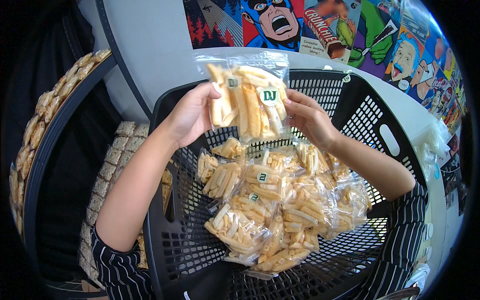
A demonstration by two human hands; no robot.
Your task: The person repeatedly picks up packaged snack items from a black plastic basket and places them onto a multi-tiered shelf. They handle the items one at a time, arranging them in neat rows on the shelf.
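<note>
Left hand (191, 114) and right hand (314, 120) have both got fingers pinching bagged snack sticks (252, 107) near the far edge of the black basket (161, 245), loads more bags (267, 190) heaped inside.

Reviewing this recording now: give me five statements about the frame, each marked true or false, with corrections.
1. The left hand and right hand hold clear-bagged snacks above the black basket. True.
2. The basket contains just one bag. False: many filled bags lie in it.
3. The snacks are pale, stick-shaped pieces. True.
4. The person wears plain white sleeves. False: the sleeves are dark with pale stripes.
5. Colourful posters show beyond the basket. True.
</note>
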